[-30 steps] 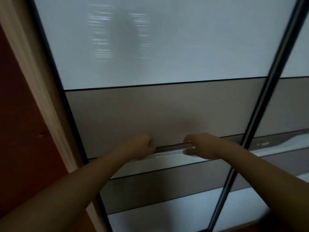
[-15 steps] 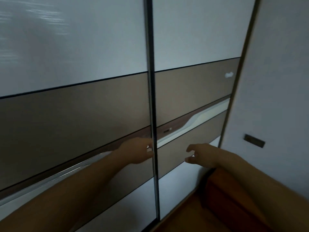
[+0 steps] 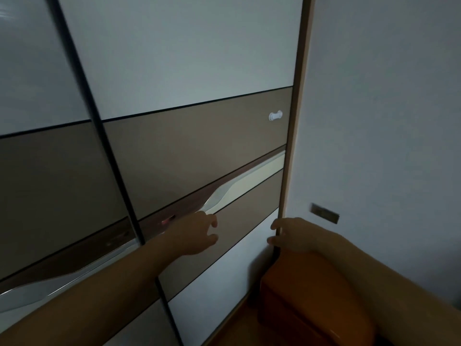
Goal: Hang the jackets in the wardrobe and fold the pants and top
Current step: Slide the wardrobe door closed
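The wardrobe's sliding doors fill the view, with white and brown panels; the right door (image 3: 199,151) is shut against the wooden frame (image 3: 298,121). My left hand (image 3: 192,236) reaches to the door's wavy silver handle strip (image 3: 224,193), fingers relaxed and touching near it. My right hand (image 3: 291,236) sits by the door's right edge at the frame, thumb and fingers apart, holding nothing. No jackets, pants or top are in view.
A dark vertical door rail (image 3: 107,151) separates the left door (image 3: 45,171) from the right one. A small white knob (image 3: 275,116) is on the brown panel. An orange-brown wooden cabinet (image 3: 311,295) stands at the wall (image 3: 386,121), which carries a dark switch plate (image 3: 324,213).
Both hands have let go of the handle strip on the left door and moved right across the rail to the right door. My view has swung right to the frame and wall.
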Demonstrator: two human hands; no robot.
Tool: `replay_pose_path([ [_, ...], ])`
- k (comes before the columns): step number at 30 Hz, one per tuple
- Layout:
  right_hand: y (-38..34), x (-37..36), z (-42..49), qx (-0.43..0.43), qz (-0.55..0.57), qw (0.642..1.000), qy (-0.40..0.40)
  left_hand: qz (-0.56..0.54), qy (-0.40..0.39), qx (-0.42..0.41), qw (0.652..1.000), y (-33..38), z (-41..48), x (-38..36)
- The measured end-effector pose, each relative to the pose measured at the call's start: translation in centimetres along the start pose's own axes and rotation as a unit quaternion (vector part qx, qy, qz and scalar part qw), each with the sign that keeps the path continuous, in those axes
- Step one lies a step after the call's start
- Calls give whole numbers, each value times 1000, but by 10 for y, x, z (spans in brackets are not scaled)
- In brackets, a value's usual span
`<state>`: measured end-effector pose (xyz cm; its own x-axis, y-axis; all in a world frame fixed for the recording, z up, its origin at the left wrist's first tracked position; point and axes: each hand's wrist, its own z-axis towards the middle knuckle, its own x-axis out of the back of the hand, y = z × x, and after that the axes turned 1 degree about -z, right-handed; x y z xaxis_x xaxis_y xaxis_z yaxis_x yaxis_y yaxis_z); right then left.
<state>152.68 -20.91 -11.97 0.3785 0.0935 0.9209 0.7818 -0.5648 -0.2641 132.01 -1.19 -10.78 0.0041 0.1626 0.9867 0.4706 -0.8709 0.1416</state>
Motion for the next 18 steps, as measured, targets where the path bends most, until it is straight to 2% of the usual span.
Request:
replay_pose_path([
  [9,61,48,93,-14,42,999,17,4,-23,-45,999,15,139,17],
  [13,85,81,120,-38,54,997,34,17,2,-87,996,32,206,34],
  [18,114,113,166,-56,102,988,104,135,53,-138,980,47,271,41],
])
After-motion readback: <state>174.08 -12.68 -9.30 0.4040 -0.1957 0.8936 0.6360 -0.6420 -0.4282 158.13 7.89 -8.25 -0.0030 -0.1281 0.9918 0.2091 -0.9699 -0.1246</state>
